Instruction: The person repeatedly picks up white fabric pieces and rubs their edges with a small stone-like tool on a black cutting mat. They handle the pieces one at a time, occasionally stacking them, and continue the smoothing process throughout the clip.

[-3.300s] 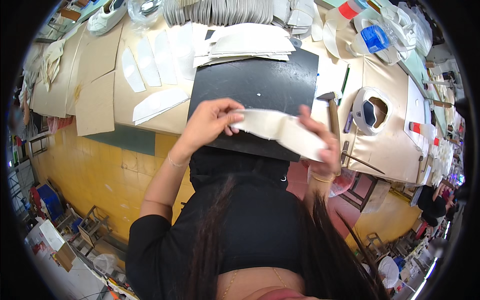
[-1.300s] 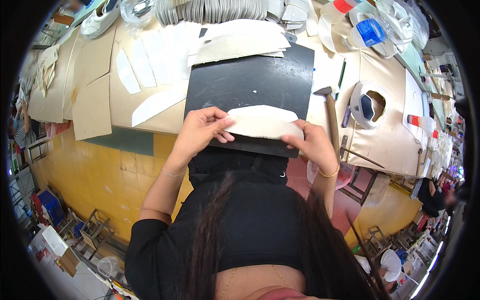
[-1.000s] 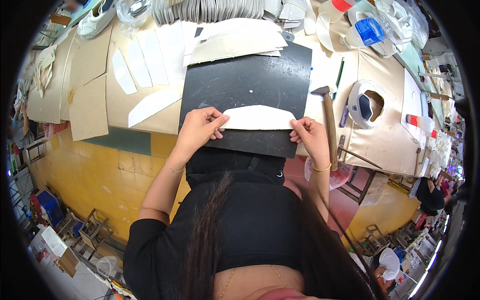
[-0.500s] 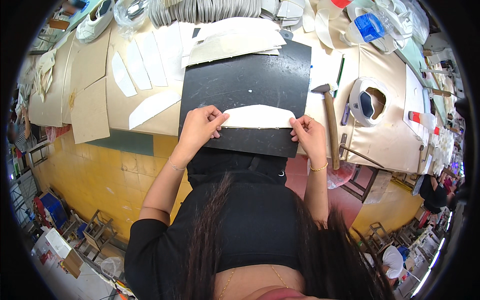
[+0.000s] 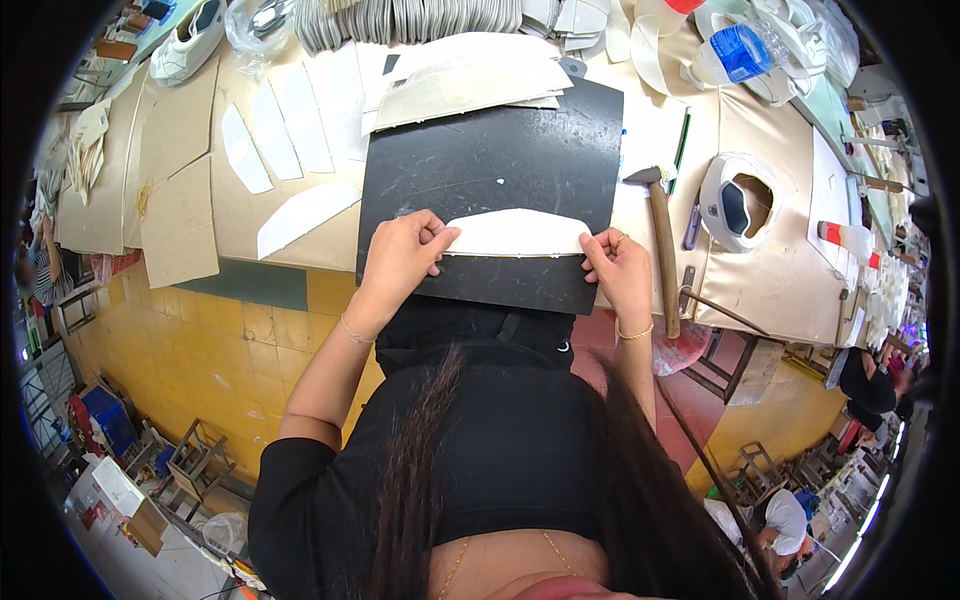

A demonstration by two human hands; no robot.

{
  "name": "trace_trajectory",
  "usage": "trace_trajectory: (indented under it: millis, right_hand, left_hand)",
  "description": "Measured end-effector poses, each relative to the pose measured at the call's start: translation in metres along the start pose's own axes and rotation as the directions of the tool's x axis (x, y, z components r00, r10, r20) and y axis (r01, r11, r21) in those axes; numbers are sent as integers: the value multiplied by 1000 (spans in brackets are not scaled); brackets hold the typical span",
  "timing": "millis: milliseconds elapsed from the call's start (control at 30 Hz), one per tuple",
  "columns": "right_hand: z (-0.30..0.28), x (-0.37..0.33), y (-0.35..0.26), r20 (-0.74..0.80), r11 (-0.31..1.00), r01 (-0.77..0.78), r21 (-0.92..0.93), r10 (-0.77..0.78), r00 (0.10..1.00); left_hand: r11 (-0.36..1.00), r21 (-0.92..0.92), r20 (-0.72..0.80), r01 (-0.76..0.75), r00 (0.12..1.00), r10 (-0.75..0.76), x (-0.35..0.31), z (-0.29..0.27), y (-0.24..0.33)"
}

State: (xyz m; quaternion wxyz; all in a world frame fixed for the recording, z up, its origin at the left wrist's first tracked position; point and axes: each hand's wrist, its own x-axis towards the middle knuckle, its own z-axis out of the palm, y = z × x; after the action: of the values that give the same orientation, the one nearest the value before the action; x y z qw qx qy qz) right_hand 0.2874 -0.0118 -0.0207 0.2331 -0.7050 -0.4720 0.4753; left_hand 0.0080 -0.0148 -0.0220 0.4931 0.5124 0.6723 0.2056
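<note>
A white, flat shoe-upper piece point(image 5: 515, 235) with a curved top edge and a straight lower edge lies across the near part of a black work mat point(image 5: 480, 160). My left hand point(image 5: 405, 250) pinches its left end between thumb and fingers. At the opposite end, my right hand point(image 5: 620, 268) grips the corner in the same way. Beyond them, a loose stack of similar white pieces point(image 5: 470, 90) rests on the mat's far part. Another white piece point(image 5: 308, 220) lies on the table to the left of my left hand.
A hammer point(image 5: 663, 250) lies right of the mat, with a partly made white shoe point(image 5: 740, 205) farther right. Several white panels point(image 5: 300, 115) are spread at the left, near cardboard sheets point(image 5: 180, 220). Rows of grey pieces point(image 5: 410, 22) and a blue-labelled bottle point(image 5: 738, 55) stand at the back.
</note>
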Motion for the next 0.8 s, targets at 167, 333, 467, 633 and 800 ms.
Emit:
trace_trajectory:
  millis: [167, 333, 467, 633, 800]
  right_hand:
    - [5, -2, -6, -102, 875, 115, -471, -184, 978]
    - [46, -8, -30, -3, 673, 553, -491, -636, 772]
    - [121, -22, -32, 374, 430, 771, -469, -694, 615]
    - [79, -19, -4, 370, 353, 669, -653, -622, 690]
    - [2, -26, 34, 141, 379, 327, -866, -442, 886]
  left_hand:
    - [924, 383, -70, -5, 997, 34, -1, -6, -3]
    - [917, 338, 10, 212, 973, -229, -7, -21, 17]
    - [890, 457, -32, -15, 999, 33, 7, -15, -7]
    - [890, 453, 1, 45, 999, -51, 2, -19, 5]
    - [883, 468, 11, 35, 999, -45, 0, -20, 8]
